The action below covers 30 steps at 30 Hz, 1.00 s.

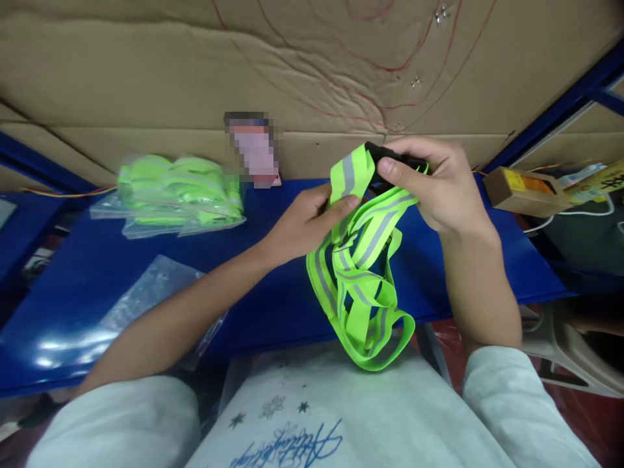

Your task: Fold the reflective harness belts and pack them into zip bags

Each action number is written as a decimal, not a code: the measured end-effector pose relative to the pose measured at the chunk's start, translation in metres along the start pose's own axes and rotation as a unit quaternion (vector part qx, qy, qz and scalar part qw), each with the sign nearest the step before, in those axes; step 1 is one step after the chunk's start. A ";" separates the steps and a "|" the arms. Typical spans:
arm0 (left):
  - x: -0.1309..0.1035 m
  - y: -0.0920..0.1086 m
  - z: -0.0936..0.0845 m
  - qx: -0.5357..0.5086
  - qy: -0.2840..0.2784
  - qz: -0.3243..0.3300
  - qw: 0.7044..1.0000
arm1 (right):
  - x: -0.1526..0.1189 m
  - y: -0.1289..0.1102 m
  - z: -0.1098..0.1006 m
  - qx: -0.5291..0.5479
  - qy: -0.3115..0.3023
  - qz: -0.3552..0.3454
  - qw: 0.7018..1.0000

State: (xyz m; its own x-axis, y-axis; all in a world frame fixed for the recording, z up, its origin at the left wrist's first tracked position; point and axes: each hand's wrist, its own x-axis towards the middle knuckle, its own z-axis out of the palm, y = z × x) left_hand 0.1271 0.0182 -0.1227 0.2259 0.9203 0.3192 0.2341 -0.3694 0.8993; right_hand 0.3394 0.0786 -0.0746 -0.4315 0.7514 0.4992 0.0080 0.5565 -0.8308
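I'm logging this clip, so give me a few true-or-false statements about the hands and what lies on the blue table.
1. Both hands hold the green strap. True.
2. The right hand grips a black buckle. True.
3. The left hand rests flat on the table. False: it pinches the strap.
4. The bagged straps lie at the right. False: they lie at the left.
5. A cardboard box lies at the right. True.

Left hand [307,224] grip pinched shut, right hand [431,185] curled closed, forearms converging
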 end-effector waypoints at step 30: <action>0.066 0.057 -0.016 -0.243 -0.226 0.048 0.942 | 0.044 -0.043 -0.027 -0.067 -0.109 -0.190 0.973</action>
State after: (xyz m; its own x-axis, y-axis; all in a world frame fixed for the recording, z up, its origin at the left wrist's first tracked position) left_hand 0.1402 0.0604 -0.0455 0.6295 0.6962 0.3451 -0.2445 -0.2441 0.9384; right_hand 0.3441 0.0973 -0.0098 -0.6079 0.3973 0.6874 -0.0789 0.8313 -0.5502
